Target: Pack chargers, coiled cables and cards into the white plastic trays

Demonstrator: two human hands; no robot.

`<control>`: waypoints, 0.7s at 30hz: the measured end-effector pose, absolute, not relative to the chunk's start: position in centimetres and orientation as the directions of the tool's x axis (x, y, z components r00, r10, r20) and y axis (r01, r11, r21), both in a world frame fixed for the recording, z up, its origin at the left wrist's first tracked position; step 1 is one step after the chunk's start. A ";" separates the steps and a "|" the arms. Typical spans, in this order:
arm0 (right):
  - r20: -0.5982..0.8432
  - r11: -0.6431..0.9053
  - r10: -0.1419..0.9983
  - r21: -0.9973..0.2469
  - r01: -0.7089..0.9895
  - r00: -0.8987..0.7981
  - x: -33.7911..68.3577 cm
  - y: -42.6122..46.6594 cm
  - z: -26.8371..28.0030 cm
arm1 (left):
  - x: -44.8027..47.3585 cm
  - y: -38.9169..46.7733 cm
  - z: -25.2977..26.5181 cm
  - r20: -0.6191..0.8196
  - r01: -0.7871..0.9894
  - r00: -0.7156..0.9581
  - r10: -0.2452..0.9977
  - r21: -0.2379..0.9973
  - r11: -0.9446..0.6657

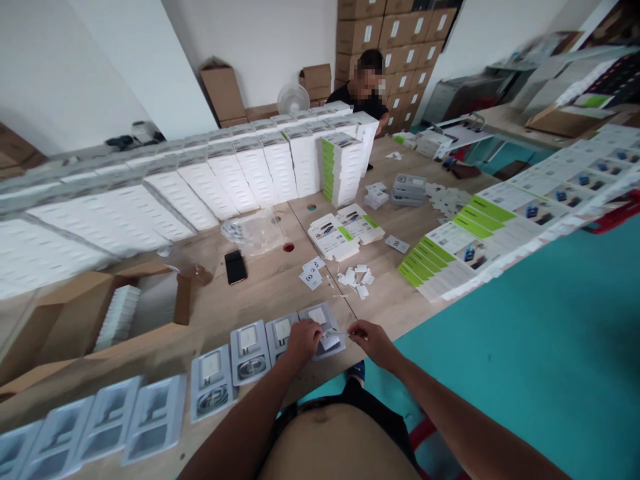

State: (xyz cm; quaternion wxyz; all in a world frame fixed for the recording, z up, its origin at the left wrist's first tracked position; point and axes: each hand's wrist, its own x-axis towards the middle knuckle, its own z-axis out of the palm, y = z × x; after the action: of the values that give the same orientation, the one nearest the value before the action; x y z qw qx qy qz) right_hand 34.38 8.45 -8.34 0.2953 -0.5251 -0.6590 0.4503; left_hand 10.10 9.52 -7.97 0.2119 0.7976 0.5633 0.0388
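View from above a long wooden table (260, 293) at whose near edge the person's two hands meet. The left hand (301, 341) rests on a grey plastic tray (320, 320) at the right end of a row of like trays (210, 380), its fingers curled together over a small white card (330, 342) lying on that tray; whether they pinch the card cannot be told. The right hand (373, 341) sits just beside the tray at the table's edge, thumb and forefinger closed on a thin strip (341, 333) that runs toward the left hand. The trays nearest the hands each hold a white charger and a coiled cable; those farther left are blurred. Beyond the hands lie scattered small white pieces (355, 277), two printed cards (313, 272), a black phone (235, 267) and a clear plastic bag (255, 230). Flat green-and-white cartons (345, 230) lie mid-table, and more fan along the right edge (465, 243). A long wall of stacked white boxes (225, 180) crosses the table's far side. An open cardboard box (120, 310) stands at left. A second person (367, 90) in a dark top sits at the far end, before stacked brown cartons (400, 33).
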 end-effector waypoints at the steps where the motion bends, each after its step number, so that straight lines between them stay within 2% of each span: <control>1: -0.082 0.042 0.961 -0.902 0.430 -0.265 34.2 8.3 -8.5 | 10.1 9.5 -7.9 -0.181 0.882 0.375 0.909 0.373 -0.289; 4: -0.065 0.074 0.957 -0.887 0.455 -0.282 33.8 7.9 -8.9 | 10.3 9.5 -7.9 -0.194 0.874 0.425 0.884 0.344 -0.344; 8: 0.009 0.233 0.911 -0.836 0.496 -0.413 33.1 7.5 -9.2 | 10.4 9.5 -8.5 -0.191 0.860 0.465 0.864 0.327 -0.391; 12: 0.077 0.387 0.862 -0.739 0.551 -0.501 32.4 7.5 -9.5 | 10.2 9.1 -9.3 -0.162 0.864 0.442 0.882 0.341 -0.370; 14: 0.093 0.483 0.821 -0.640 0.598 -0.563 32.1 7.7 -9.6 | 9.9 9.0 -9.5 -0.146 0.858 0.436 0.888 0.364 -0.361; 18: 0.067 0.695 0.685 -0.358 0.623 -0.726 31.6 8.3 -10.0 | 9.1 9.3 -8.9 -0.131 0.810 0.485 0.865 0.439 -0.388; 21: 0.040 0.783 0.594 -0.259 0.566 -0.803 31.1 8.9 -9.9 | 8.3 9.4 -7.6 -0.122 0.751 0.557 0.822 0.496 -0.436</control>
State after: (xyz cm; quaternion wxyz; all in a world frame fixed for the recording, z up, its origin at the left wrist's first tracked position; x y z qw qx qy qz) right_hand 31.13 8.92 -9.93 0.0596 -0.3077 -0.9422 0.1181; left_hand 8.34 9.45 -7.55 0.2558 0.8444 0.4656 0.0688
